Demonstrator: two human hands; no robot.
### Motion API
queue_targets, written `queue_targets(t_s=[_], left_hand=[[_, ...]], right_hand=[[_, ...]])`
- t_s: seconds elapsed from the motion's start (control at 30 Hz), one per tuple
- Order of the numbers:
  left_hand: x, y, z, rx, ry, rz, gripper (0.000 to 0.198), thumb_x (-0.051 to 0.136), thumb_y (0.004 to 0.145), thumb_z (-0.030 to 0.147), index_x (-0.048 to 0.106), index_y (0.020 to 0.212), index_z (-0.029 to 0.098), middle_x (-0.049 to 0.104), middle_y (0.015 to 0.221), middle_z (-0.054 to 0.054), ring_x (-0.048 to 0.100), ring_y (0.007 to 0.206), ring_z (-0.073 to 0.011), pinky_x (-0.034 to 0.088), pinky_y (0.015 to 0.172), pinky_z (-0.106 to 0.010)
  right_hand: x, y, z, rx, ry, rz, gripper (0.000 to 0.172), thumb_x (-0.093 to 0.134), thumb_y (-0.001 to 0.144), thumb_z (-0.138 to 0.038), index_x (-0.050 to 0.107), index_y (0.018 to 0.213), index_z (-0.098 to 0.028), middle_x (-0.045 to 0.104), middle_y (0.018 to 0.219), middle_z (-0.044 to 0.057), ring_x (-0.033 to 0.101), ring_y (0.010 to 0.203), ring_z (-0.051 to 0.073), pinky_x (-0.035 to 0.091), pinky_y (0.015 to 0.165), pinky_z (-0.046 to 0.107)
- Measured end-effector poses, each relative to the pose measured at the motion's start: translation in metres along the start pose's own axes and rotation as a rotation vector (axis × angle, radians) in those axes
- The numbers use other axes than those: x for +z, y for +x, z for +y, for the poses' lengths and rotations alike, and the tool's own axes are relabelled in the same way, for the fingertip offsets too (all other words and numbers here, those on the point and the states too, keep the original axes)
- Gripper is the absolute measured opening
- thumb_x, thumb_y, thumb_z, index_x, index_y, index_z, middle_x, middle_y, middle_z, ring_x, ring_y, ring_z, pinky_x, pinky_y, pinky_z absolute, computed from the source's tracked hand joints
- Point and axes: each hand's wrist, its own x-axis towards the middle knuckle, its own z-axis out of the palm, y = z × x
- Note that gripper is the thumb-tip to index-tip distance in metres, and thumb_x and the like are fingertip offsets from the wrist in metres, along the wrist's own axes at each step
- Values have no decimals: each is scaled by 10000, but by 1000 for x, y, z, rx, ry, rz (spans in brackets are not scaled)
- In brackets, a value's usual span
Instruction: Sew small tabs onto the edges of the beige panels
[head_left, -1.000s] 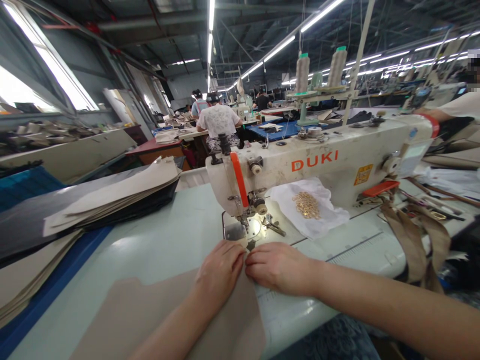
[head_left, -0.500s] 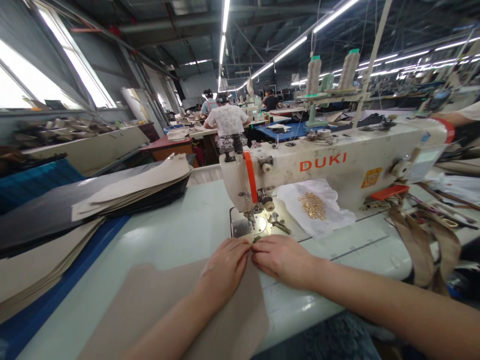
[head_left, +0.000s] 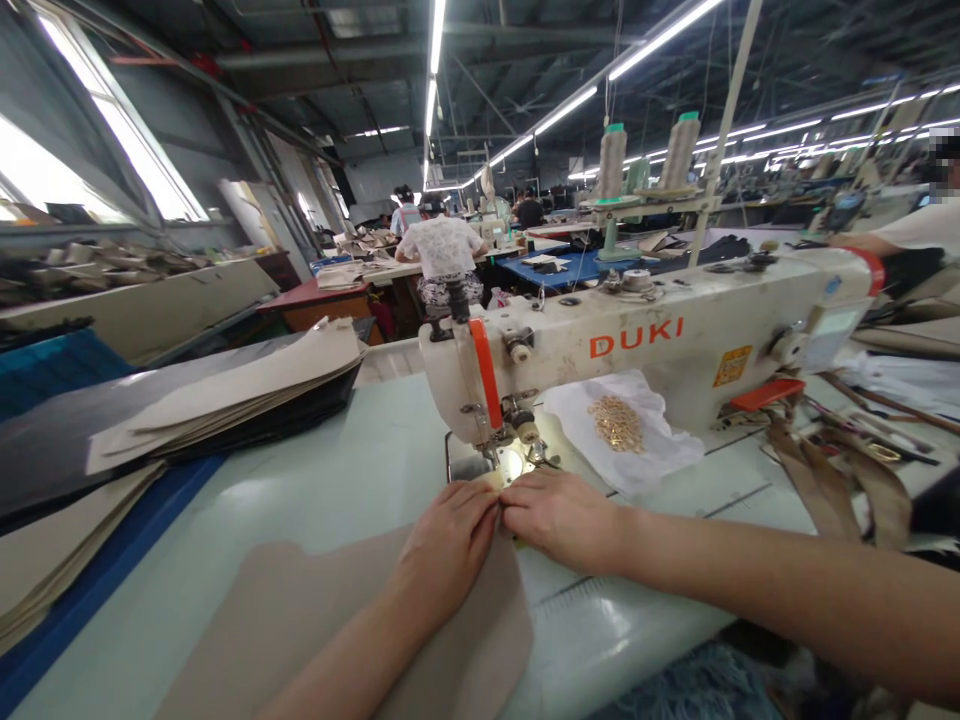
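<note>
My left hand (head_left: 448,535) is closed on the edge of a large beige fabric panel (head_left: 300,610), thumb and fingers pressed together. Right beside it, my right hand (head_left: 566,520) pinches the same edge, the two sets of fingertips almost touching. Both lie just in front of the presser foot and needle area of a white sewing machine (head_left: 555,350) lettered DUKI. A lamp shines on the metal needle plate (head_left: 513,464). The panel spreads over the pale table (head_left: 375,440) under my left forearm. My fingers hide the pinched edge, so any small piece between them cannot be made out.
A white cloth (head_left: 667,440) holding small gold metal pieces (head_left: 616,422) lies right of the needle. Stacked beige panels (head_left: 247,390) stand at the left. Brown straps (head_left: 814,490) hang at the right. Thread cones (head_left: 612,165) rise behind; co-workers (head_left: 442,245) sit further off.
The view has shifted a little, with the machine lower and further left. My hands and the panel edge are slightly nearer the needle. A person shows more at the right edge.
</note>
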Motion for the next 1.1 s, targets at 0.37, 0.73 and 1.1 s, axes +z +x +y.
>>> queue_targets(t_s=[0.37, 0.73, 1.1], left_hand=[[11, 15, -21, -11, 32, 7, 228, 422, 896, 196, 640, 945, 153, 695, 952, -79, 623, 908, -199, 532, 835, -365], [12, 20, -28, -15, 37, 37, 236, 427, 890, 204, 658, 913, 162, 705, 924, -75, 632, 885, -193, 539, 829, -366], [12, 19, -30, -13, 49, 57, 233, 440, 891, 233, 662, 911, 165, 714, 920, -75, 647, 868, -194, 553, 800, -359]], right_hand=[[9, 8, 19, 52, 59, 25, 86, 529, 895, -180, 583, 844, -137, 640, 950, 69, 556, 906, 186, 439, 840, 298], [11, 13, 21, 82, 60, 19, 98, 514, 902, -169, 591, 858, -128, 646, 929, 71, 563, 883, 178, 445, 803, 297], [9, 14, 21, 83, 71, 9, 97, 510, 903, -166, 591, 869, -124, 648, 938, 70, 570, 890, 178, 446, 820, 291]])
